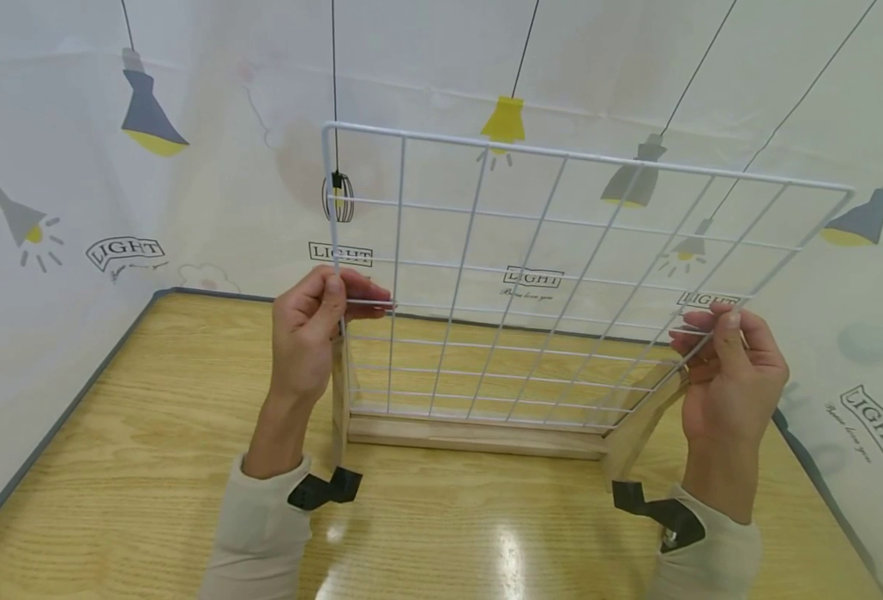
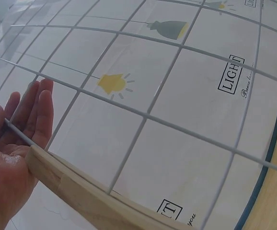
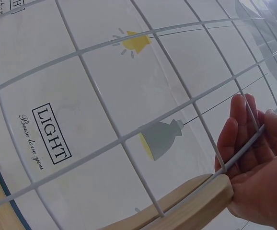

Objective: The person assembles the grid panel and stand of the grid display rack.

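Observation:
A white wire grid panel [image 1: 567, 157] stands upright, leaning, in a pale wooden stand with a base bar [image 1: 479, 437] along its lower edge. My left hand [image 1: 306, 333] pinches the panel's left edge wire between thumb and fingers, just above the left wooden side piece [image 2: 76, 191]. On the opposite edge, my right hand [image 1: 737, 375] holds the right edge wire the same way, close over the top of the right wooden side piece [image 3: 196, 206]. Both side pieces flank the grid, whose bottom wire lies along the base bar.
Under the stand is a light wood-grain table [image 1: 148, 492] with a dark border along its edges. Behind it and at both sides hangs a white sheet [image 1: 231, 192] printed with lamps and lettering. A black strap [image 1: 324, 489] sits at each sleeve cuff.

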Demonstrator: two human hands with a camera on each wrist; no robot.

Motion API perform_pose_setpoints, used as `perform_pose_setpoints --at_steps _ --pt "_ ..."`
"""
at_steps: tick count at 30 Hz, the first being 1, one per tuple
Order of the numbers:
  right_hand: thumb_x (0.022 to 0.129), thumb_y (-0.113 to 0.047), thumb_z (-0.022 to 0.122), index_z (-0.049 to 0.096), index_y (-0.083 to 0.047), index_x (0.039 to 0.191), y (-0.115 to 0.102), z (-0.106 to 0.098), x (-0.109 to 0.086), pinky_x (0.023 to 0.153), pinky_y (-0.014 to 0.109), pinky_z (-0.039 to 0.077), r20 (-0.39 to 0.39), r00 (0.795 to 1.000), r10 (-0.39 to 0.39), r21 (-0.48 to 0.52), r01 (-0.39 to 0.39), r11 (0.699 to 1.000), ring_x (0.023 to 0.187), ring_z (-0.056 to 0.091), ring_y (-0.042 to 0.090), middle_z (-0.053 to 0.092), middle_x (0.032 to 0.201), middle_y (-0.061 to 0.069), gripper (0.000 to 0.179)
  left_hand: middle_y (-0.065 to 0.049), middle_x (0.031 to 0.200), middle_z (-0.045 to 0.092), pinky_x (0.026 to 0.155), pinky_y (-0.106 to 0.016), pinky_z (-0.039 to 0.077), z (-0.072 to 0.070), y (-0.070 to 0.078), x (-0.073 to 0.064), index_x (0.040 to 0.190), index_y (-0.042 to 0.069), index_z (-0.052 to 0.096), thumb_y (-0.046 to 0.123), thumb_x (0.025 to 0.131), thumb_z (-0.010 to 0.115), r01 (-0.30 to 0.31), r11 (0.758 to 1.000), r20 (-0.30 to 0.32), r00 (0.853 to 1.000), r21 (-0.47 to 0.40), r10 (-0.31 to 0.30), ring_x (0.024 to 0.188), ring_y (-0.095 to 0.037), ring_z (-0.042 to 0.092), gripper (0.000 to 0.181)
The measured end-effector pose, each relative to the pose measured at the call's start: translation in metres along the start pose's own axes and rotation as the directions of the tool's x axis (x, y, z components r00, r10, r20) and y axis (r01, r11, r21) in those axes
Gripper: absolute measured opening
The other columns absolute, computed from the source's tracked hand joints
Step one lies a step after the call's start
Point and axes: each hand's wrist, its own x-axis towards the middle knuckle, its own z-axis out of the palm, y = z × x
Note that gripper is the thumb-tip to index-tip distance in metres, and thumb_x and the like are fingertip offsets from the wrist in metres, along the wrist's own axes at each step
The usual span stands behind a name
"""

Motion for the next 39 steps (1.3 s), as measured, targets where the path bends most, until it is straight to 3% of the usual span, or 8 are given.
perform_pose_setpoints --at_steps 39 --pt "0.083 -0.004 0.061 0.050 0.020 0.100 -0.0002 -0.0009 -0.0006 0.055 0.035 0.055 0.010 1.000 0.008 -0.028 -0.008 1.000 0.062 0.063 0.033 0.063 0.078 0.026 0.032 -0.021 0.082 0.063 0.068 -0.042 0.054 0.0002 0.0008 0.0005 0.087 -0.018 0.052 0.004 0.097 0.033 -0.011 1.000 0.010 1.000 0.005 0.011 0.078 -0.029 0.065 0.031"
